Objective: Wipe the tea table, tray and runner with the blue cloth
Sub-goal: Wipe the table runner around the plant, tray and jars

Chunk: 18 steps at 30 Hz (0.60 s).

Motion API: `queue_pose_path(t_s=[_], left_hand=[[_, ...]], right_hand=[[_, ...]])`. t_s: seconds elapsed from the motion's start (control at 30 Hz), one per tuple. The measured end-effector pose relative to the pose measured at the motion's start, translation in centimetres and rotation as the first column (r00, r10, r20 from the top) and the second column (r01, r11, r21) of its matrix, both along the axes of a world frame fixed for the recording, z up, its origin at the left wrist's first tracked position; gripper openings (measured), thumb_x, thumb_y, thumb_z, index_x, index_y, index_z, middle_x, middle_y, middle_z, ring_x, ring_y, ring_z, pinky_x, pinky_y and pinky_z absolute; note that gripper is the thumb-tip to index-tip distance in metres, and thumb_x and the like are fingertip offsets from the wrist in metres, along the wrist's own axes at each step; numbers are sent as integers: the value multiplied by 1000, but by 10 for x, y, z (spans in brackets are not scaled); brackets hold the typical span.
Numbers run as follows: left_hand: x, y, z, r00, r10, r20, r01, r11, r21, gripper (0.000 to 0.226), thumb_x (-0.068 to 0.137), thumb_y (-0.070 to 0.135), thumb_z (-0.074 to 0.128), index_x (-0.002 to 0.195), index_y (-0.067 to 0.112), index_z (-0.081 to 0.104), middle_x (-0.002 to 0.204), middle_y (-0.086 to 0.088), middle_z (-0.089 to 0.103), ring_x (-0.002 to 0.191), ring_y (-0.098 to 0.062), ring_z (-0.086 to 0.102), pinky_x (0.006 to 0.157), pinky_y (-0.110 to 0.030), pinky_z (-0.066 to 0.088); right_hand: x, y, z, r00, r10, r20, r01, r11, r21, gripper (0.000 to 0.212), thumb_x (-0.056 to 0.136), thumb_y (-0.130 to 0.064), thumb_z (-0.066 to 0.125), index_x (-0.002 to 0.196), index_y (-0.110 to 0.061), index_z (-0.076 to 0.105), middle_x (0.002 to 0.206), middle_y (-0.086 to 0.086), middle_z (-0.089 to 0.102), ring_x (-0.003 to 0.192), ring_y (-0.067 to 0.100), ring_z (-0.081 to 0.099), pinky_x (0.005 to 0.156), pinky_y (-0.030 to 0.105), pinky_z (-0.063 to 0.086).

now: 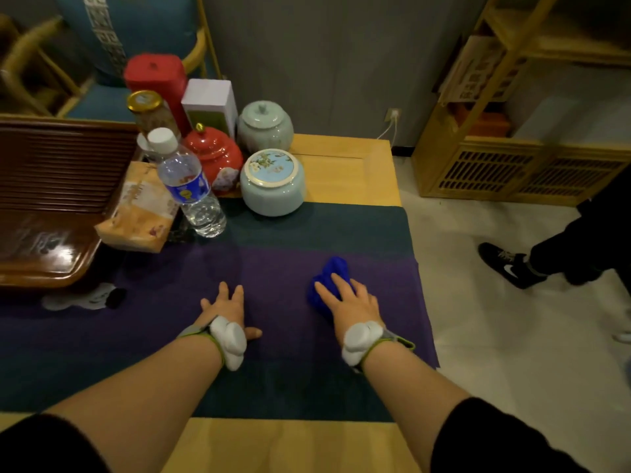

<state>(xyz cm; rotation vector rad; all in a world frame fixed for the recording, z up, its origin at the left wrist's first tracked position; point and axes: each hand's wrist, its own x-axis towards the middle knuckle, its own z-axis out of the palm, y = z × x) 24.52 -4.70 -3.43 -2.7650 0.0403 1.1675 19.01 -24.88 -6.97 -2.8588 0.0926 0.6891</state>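
Observation:
The blue cloth (330, 273) lies bunched on the purple band of the runner (273, 288), near the table's right edge. My right hand (351, 307) presses flat on the cloth with straight fingers, covering its near part. My left hand (227, 307) rests flat on the runner, fingers spread, a hand's width left of the cloth. The runner has dark green bands on both sides of the purple one. The yellow wooden tea table (345, 165) shows beyond and in front of the runner. The dark wooden tea tray (51, 247) sits at the left.
A water bottle (191, 189), tissue pack (143, 213), red jar (213, 158), two pale green jars (273, 186), a red tin and a white box crowd the far left of the table. A person's shoe (508, 266) stands on the floor at right. A wooden shelf (512, 165) stands behind.

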Motion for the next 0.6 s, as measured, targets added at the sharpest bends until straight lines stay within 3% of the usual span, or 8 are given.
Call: queue_pose_path(t_s=[0.13,0.3,0.43,0.6], left_hand=[[3,2,-4,999,49,-6,-49,999,-18,103,80,55,62,150,21,-6,156,-7,-11,142,-40,8,108,-48,28],[3,5,-7,998,67,-8,-67,997,-47,104,79,55,62,150,22,-6,157,-5,-11,142,-41,8,111,-47,23],[5,5,-1,998,55,-26,-56,997,-52,101,82,53,61,150,21,-7,156,-6,-12,142,-39,6,112,-46,21],[4,4,8,997,49,-53,-52,997,-62,94,86,45,59,150,21,-6,156,-5,-13,142,-40,4,112,-46,25]], right_hand=[[-4,-47,3,986,-168,11,169,985,-38,82,86,-7,49,147,-46,10,157,-16,-1,143,26,5,109,41,22],[2,-91,17,934,-346,-92,338,937,-94,80,86,-10,50,149,-39,10,158,-11,1,141,32,13,113,42,24],[23,-66,16,967,-247,-57,246,969,-28,78,84,-7,45,147,-41,17,157,-16,7,138,32,19,109,42,28],[41,19,0,995,96,10,-97,993,66,88,78,-16,60,146,-46,12,157,-17,0,141,29,6,106,44,21]])
